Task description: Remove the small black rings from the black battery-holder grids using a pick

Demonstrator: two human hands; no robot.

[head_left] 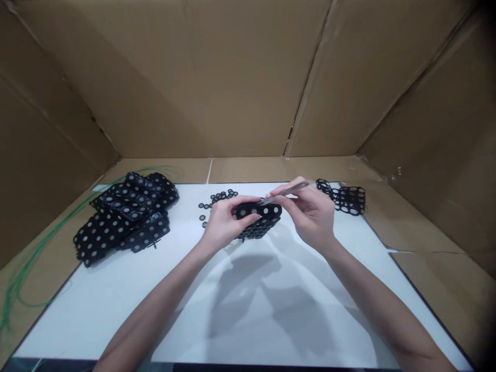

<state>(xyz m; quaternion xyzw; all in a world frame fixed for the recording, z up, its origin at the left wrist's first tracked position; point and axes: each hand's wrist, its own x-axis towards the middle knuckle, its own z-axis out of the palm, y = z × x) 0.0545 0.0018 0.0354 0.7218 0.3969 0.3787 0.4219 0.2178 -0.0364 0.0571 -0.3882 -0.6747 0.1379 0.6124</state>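
Note:
My left hand (227,222) grips a black perforated holder (259,210) with white dots in its round holes. A lower part of that black piece (258,229) hangs below it, partly hidden by my fingers. My right hand (310,212) pinches slim metal tweezers (287,191), whose tip reaches the top edge of the holder. Small black rings (219,198) lie scattered on the white board (251,310) just beyond my left hand. Black ring frames without white dots (344,199) lie beyond my right hand.
A heap of black dotted sheets (129,214) lies on the left of the white board. A green wire (23,268) loops over the cardboard (42,274) further left. Cardboard walls (248,77) rise behind and at both sides.

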